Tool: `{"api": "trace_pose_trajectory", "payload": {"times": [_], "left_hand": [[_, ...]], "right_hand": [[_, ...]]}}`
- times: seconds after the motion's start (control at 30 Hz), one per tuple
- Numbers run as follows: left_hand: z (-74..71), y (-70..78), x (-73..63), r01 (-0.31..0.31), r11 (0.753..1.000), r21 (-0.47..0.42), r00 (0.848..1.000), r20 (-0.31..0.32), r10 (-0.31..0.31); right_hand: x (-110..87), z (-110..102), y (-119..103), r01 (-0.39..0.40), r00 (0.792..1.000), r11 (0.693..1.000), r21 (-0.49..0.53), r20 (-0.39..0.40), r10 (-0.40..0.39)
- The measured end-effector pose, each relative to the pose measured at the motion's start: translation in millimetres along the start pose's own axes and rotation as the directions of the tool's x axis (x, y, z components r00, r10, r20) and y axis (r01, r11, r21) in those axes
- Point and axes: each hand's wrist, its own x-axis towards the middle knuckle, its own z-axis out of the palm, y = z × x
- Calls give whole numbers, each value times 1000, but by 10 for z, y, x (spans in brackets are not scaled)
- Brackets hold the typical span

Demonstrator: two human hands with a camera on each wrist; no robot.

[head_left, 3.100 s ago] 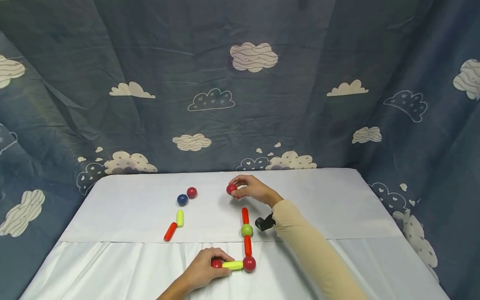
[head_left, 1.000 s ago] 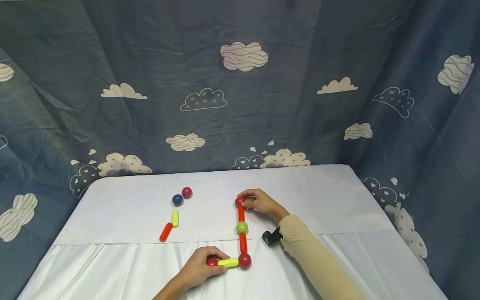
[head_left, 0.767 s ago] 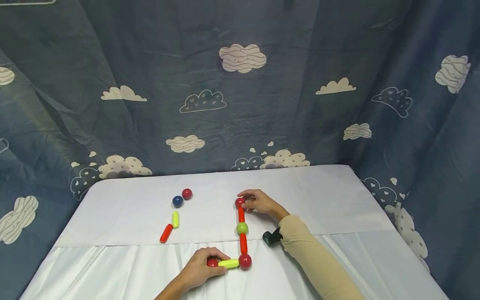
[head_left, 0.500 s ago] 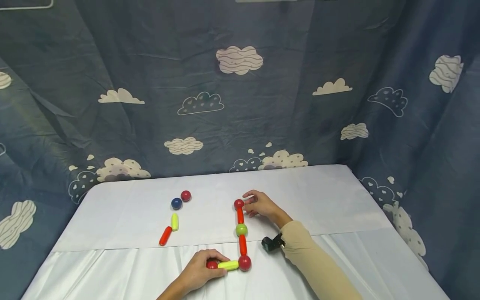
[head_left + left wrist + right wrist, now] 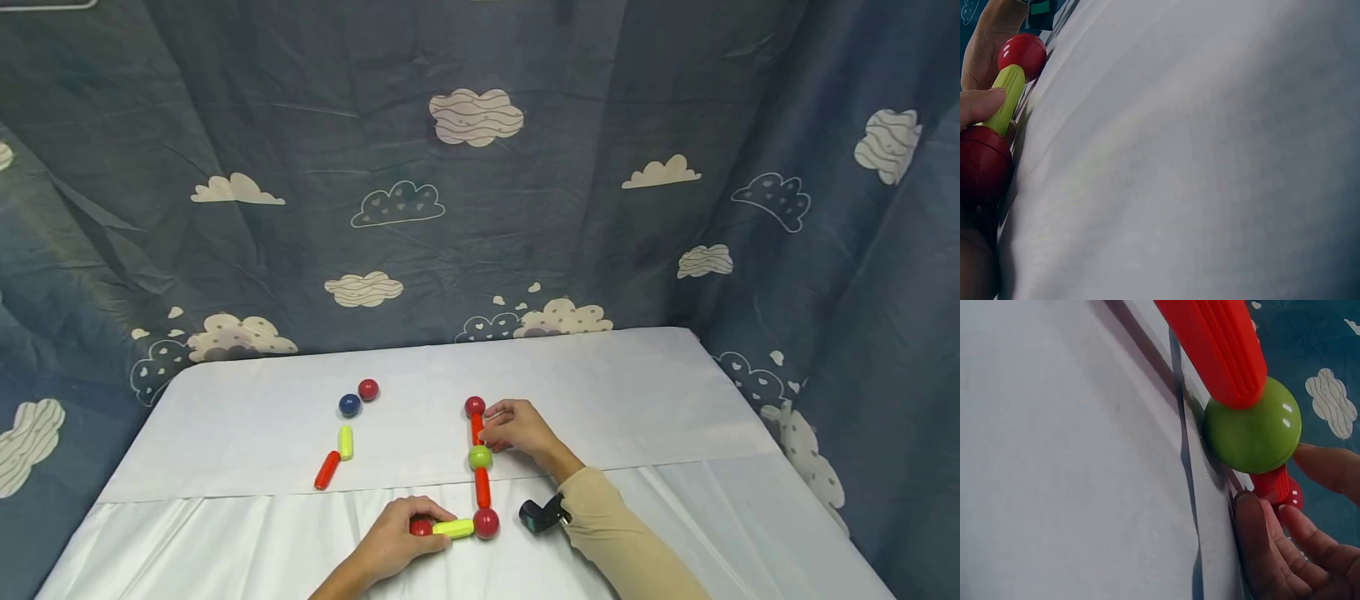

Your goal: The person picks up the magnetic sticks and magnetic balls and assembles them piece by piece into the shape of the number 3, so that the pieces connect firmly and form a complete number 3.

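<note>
The left hand grips the near yellow-green rod between thumb and fingers, with the end red ball tucked in against the palm; the rod's other end meets the corner red ball; from there a line runs away from the person, first the lower red rod, then the green ball, the upper red rod and the far red ball, each touching the next; the whole L-shape lies on the white-covered table.

The right hand is bent around the upper red rod, just beyond the green ball; whether its fingers are closed on the rod I cannot tell; a beige sleeve covers that arm, and a black device sits at its wrist.

Farther left, the blue ball lies just beside the loose red ball; nearer the person, the loose yellow-green rod and the loose red rod lie end to end at an angle; behind hangs a dark blue cloud-print curtain.
</note>
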Motion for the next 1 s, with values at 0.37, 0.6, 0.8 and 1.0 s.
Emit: {"api": "trace_pose_trajectory", "payload": {"times": [0.37,0.6,0.8,1.0], "left_hand": [[3,-12,11,11,1000,-2,1000,-1,-11],[0,-15,13,12,1000,1,1000,-6,-12],[-13,-15,-3,12,1000,6,1000,-8,-12],[1,-17,4,4,1000,1,1000,-14,-4]], "right_hand": [[95,49,19,-31,999,999,8,-8,31],[135,73,21,-49,998,999,15,-35,49],[152,102,32,-77,995,996,37,-54,79],[182,92,96,-93,993,993,66,-65,97]]}}
